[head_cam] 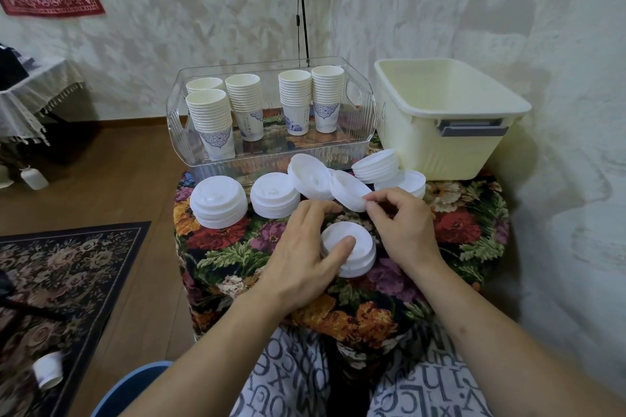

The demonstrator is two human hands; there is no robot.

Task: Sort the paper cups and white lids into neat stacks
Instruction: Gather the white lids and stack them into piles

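Observation:
Several stacks of paper cups (249,101) stand in a clear plastic tray (366,132) at the back of the small table. White lids lie in front of it: two neat stacks (218,205) at the left and a tumbled pile (376,166) at the right. A short lid stack (359,254) sits near the table's middle; my left hand (305,254) holds it, thumb pressing on top. My right hand (403,230) pinches the edge of a tilted single lid (347,195) just behind that stack.
A cream plastic bin (450,145) stands at the back right against the wall. The table wears a floral cloth (220,247). A lone paper cup (47,369) lies on the rug at the lower left. My knees are under the table's near edge.

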